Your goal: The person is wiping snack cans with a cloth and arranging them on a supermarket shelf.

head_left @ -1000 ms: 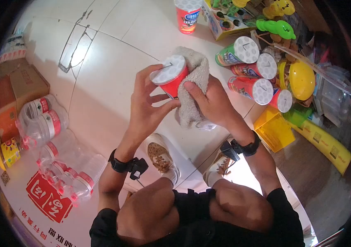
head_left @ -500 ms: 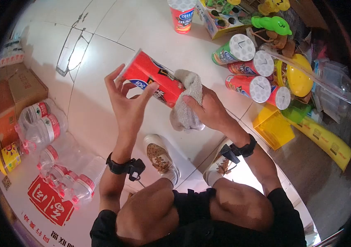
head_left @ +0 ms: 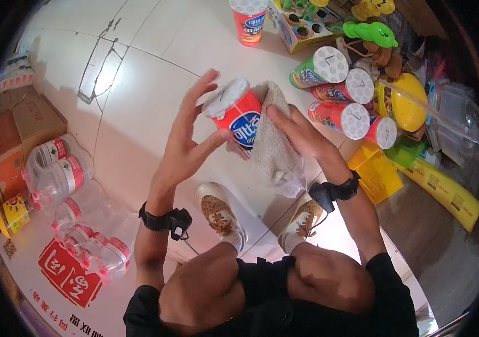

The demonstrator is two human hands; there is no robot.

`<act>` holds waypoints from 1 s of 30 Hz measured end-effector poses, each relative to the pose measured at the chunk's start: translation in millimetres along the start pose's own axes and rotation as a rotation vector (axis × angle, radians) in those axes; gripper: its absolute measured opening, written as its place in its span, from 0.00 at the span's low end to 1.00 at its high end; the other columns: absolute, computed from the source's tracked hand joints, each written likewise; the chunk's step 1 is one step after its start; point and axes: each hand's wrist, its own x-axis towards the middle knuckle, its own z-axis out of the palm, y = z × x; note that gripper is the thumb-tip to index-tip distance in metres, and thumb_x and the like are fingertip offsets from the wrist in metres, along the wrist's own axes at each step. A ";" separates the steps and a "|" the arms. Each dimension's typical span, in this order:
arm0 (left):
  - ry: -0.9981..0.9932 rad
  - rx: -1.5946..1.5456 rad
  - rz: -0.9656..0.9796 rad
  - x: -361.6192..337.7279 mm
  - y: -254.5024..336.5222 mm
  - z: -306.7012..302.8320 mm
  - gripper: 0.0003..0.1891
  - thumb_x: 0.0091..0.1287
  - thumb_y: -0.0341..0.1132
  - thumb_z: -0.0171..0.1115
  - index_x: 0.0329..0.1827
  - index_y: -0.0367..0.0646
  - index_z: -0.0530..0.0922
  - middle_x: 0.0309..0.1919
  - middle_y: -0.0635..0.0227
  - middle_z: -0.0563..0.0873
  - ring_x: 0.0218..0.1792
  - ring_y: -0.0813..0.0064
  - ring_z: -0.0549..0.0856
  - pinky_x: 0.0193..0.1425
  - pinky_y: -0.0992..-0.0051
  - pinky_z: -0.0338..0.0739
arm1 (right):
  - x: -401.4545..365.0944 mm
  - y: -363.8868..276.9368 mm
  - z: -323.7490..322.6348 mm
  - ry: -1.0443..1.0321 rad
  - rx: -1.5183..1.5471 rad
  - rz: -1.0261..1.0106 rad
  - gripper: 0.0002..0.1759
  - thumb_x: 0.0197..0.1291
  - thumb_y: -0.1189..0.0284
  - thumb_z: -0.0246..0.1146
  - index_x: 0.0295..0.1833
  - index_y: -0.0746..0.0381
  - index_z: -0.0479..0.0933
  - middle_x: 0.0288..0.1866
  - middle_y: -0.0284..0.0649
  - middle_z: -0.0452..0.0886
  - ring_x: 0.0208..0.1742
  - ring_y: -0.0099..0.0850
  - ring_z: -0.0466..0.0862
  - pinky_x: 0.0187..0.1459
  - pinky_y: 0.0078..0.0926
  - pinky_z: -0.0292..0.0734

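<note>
A red snack canister (head_left: 238,115) with a blue label is tilted, its pale lid (head_left: 227,96) turned up toward me. My left hand (head_left: 186,137) is open around the canister's left side, fingers spread beside the lid and thumb tip right at the label. My right hand (head_left: 301,132) grips a grey cloth (head_left: 276,140) that lies against the canister's right side; its thumb presses on the cloth and its other fingers are mostly hidden. The cloth's lower end hangs down above the floor.
Several canisters (head_left: 346,121) lie at the right, near a yellow bin (head_left: 377,174) and a yellow-lidded container (head_left: 408,104). Another red canister (head_left: 249,25) stands on the tiled floor (head_left: 138,123). Wrapped bottles (head_left: 62,165) and cardboard boxes (head_left: 37,121) are at the left.
The canister has turned so its lid faces up toward me, where its side showed before. My left fingers have spread, and the cloth has shifted right along its side.
</note>
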 end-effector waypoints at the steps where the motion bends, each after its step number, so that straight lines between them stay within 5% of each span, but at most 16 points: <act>1: -0.082 -0.008 0.047 0.3 -1.0 -1.5 0.34 0.67 0.32 0.67 0.76 0.43 0.65 0.74 0.57 0.68 0.76 0.61 0.65 0.75 0.60 0.65 | -1.1 -0.1 2.5 0.012 0.041 0.004 0.30 0.77 0.50 0.51 0.63 0.67 0.73 0.50 0.37 0.83 0.49 0.22 0.80 0.54 0.24 0.77; 4: 0.025 0.119 0.091 -1.6 1.1 10.8 0.35 0.59 0.33 0.75 0.71 0.41 0.72 0.70 0.53 0.73 0.72 0.57 0.71 0.70 0.62 0.71 | 4.0 2.9 0.7 -0.002 -0.054 -0.079 0.28 0.77 0.51 0.52 0.62 0.67 0.74 0.49 0.39 0.84 0.48 0.23 0.81 0.53 0.26 0.77; 10: 0.104 0.123 0.085 -2.5 -4.7 22.0 0.32 0.60 0.33 0.75 0.68 0.38 0.74 0.68 0.52 0.75 0.67 0.57 0.76 0.71 0.61 0.70 | 10.5 -1.7 2.3 0.025 -0.258 -0.220 0.22 0.75 0.57 0.55 0.55 0.68 0.78 0.44 0.45 0.85 0.44 0.29 0.83 0.51 0.32 0.77; 14: 0.205 -0.230 -0.062 -1.8 -2.1 23.8 0.28 0.66 0.30 0.70 0.68 0.31 0.73 0.66 0.54 0.77 0.64 0.66 0.79 0.67 0.66 0.76 | 7.2 15.3 8.1 0.051 -0.181 -0.184 0.22 0.75 0.58 0.56 0.55 0.68 0.77 0.44 0.45 0.86 0.45 0.31 0.83 0.52 0.32 0.77; 20: 0.526 -0.202 -0.275 10.4 17.8 1.0 0.24 0.61 0.28 0.75 0.60 0.35 0.79 0.58 0.59 0.83 0.56 0.69 0.84 0.55 0.71 0.85 | -12.3 48.6 25.8 -0.024 -0.129 -0.093 0.23 0.74 0.59 0.58 0.60 0.68 0.75 0.48 0.42 0.85 0.51 0.27 0.82 0.55 0.30 0.77; 23: 0.581 -0.125 -0.214 10.4 12.1 14.1 0.22 0.61 0.30 0.76 0.57 0.37 0.80 0.55 0.61 0.83 0.54 0.69 0.85 0.51 0.73 0.86 | -15.3 60.4 23.8 -0.026 -0.034 0.012 0.25 0.74 0.58 0.58 0.63 0.68 0.72 0.50 0.40 0.84 0.51 0.25 0.81 0.56 0.28 0.77; 29: 0.431 0.013 -0.193 13.8 -1.7 10.7 0.24 0.65 0.37 0.73 0.60 0.42 0.74 0.62 0.63 0.74 0.60 0.70 0.77 0.54 0.69 0.81 | -23.0 62.2 9.5 -0.104 0.286 0.080 0.32 0.73 0.52 0.59 0.68 0.66 0.67 0.55 0.37 0.81 0.53 0.22 0.80 0.57 0.26 0.78; 30: 0.310 -0.258 -0.215 15.4 -1.6 2.8 0.23 0.65 0.36 0.72 0.60 0.41 0.73 0.62 0.63 0.74 0.60 0.69 0.77 0.55 0.70 0.81 | -25.0 61.8 5.2 -0.109 0.282 0.081 0.32 0.73 0.52 0.59 0.68 0.66 0.67 0.55 0.37 0.81 0.53 0.22 0.80 0.57 0.26 0.78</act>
